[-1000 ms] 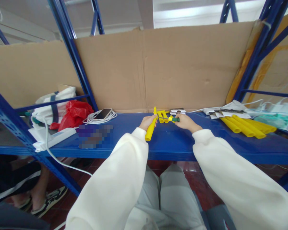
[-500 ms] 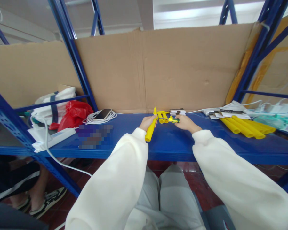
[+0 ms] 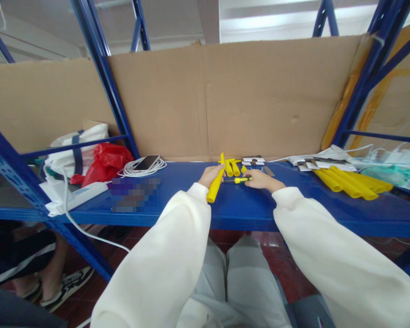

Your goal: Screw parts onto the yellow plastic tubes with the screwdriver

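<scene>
Fingers of the left hand (image 3: 211,175) wrap a smooth, tubular yellow handle (image 3: 213,189), tilted over the glossy blue table (image 3: 177,177). The slim screwdriver (image 3: 240,180) has just dropped away from the handle's crosspiece (image 3: 222,159), so turning seems paused; fingers of the right hand (image 3: 258,179) pinch its end. Farther right lie hollow yellow tubes (image 3: 348,182).

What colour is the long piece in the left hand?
The long piece is yellow, seen best in the head view.

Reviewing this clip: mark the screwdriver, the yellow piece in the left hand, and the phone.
Screwdriver (image 3: 241,180): head view, on its handle.
Yellow piece (image 3: 214,188): head view, on its thick lower part.
Phone (image 3: 146,162): head view, on its dark screen.
</scene>
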### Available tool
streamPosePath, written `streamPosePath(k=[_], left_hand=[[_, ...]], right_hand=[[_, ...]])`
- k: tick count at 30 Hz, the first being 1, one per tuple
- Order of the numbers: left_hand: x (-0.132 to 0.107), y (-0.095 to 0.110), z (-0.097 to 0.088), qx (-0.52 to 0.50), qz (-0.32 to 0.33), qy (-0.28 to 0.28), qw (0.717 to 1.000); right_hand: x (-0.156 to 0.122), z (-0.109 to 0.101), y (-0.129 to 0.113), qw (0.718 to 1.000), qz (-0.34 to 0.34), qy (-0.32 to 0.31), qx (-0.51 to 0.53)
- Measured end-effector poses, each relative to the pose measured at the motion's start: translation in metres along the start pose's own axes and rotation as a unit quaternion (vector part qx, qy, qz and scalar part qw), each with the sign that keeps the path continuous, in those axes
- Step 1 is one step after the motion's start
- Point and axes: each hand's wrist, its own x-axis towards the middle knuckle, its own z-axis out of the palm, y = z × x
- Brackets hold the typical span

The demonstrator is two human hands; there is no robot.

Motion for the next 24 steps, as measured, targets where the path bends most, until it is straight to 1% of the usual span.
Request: streamPosePath(k=[3, 6, 8, 10, 15, 24], left_hand=[[-0.001, 0.001, 0.003, 0.004, -0.003, -0.018, 1.0], [-0.003, 0.003, 0.007, 0.011, -0.002, -0.047, 0.999], [-0.006, 0.003, 0.01, 0.017, -0.002, -0.069, 0.998], [-0.007, 0.003, 0.012, 0.021, -0.001, -0.087, 0.996], [-0.007, 0.002, 0.013, 0.036, 0.003, -0.113, 0.993], [-0.011, 0.003, 0.013, 0.03, 0.001, -0.115, 0.993]], right_hand=[[0.006, 0.007, 0.001, 0.997, -0.026, 0.03, 0.064], [0.013, 0.012, 0.003, 0.987, -0.055, 0.092, 0.119], [0.016, 0.013, 0.004, 0.979, -0.08, 0.133, 0.135], [0.018, 0.014, 0.005, 0.972, -0.102, 0.156, 0.139], [0.017, 0.013, 0.004, 0.97, -0.122, 0.164, 0.129], [0.016, 0.012, 0.0, 0.972, -0.128, 0.165, 0.107]])
